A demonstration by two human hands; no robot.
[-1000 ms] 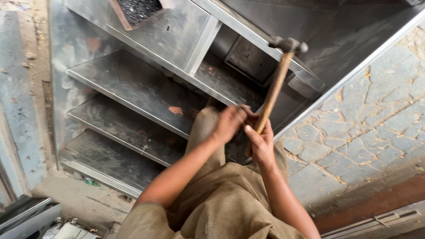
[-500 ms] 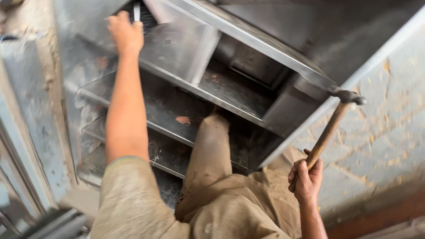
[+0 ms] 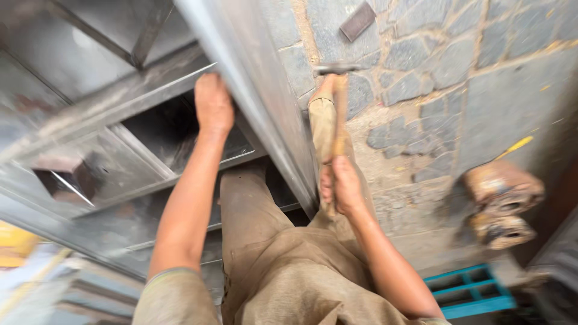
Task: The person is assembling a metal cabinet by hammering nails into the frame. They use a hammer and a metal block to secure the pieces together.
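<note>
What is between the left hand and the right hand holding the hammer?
In the head view, the slanted grey metal edge panel of the cabinet runs between the left hand and the right hand gripping the hammer; lower down, the person's trouser leg.

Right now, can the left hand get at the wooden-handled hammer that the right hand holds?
Probably not directly. The left hand grips inside the grey sheet-metal cabinet, and its side wall stands between it and the wooden-handled hammer in the right hand.
</note>
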